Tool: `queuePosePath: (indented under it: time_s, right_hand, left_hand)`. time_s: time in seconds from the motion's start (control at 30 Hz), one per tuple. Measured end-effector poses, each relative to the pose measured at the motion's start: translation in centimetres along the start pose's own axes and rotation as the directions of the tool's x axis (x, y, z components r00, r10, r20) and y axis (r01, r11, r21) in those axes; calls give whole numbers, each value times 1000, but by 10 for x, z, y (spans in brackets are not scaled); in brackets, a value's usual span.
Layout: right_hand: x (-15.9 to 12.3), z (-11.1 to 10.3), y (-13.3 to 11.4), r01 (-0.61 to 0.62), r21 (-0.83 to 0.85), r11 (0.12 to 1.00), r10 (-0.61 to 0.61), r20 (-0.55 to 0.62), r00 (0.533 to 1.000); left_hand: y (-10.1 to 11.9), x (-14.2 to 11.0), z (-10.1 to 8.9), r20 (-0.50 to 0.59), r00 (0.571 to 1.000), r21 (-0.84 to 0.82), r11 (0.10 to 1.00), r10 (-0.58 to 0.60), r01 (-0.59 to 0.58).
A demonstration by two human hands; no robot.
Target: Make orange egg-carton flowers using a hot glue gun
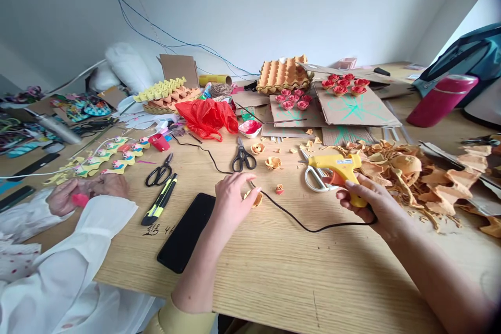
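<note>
My right hand (376, 207) is wrapped round the handle of a yellow glue gun (340, 168), whose nozzle points left over the wooden table (313, 271). Its black cord (297, 222) runs left across the table. My left hand (231, 201) pinches a small orange egg-carton rosette (257, 198) against the tabletop, fingers closed on it. Two more rosettes (273, 163) and a tiny one (279, 188) lie just beyond.
Black scissors (243, 156) and a black phone (187, 232) lie near my left hand. A heap of orange carton scraps (410, 175) sits right. A person in white sleeves (78, 250) works at left, hands (88, 190) on something pink. Red bag (207, 117), egg trays (282, 74).
</note>
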State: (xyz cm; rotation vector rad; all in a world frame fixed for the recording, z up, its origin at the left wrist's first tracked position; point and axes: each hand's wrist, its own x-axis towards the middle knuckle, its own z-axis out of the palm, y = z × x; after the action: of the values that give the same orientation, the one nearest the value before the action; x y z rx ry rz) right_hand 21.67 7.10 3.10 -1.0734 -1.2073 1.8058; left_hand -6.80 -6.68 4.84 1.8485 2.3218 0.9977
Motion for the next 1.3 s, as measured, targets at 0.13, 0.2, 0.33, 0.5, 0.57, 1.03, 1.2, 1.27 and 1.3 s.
queuePosePath:
  time_s: [0.13,0.2,0.33,0.5,0.57,1.03,1.2,1.27,1.3]
  right_hand:
    - [-1,-3,-3,-27,133,991,11,119,993]
    - [-3,-3,-4,-59,177,982,29,166,986]
    - [-7,-2,-1,-51,184,982,20,169,985]
    - [-10,-2,-1,-24,154,988,-7,201,980]
    - [-10,-3,-2,-6,149,989,-27,220,975]
    - [-31,-8,6,-75,274,959,3,252,968]
    - [-49,-13,17,-143,293,945,64,264,962]
    - [-53,-10,23,-148,293,945,62,283,957]
    - [-55,-8,26,-148,290,946,60,290,955]
  left_hand:
    - [-12,-14,-9,125,992,16,1000,-18,17]
    - [-14,-19,-4,173,985,53,998,-26,17]
    - [-18,-24,13,196,981,65,998,-15,3]
    - [-19,-23,16,183,980,-15,997,-78,82]
    - [-15,-25,10,154,983,-82,990,-101,114]
    - [44,-10,23,268,953,-310,949,141,-53]
    - [54,-6,43,300,933,-310,945,201,-105]
    - [55,-8,48,313,926,-318,942,209,-105]
    - [54,-10,50,326,922,-317,943,211,-103]
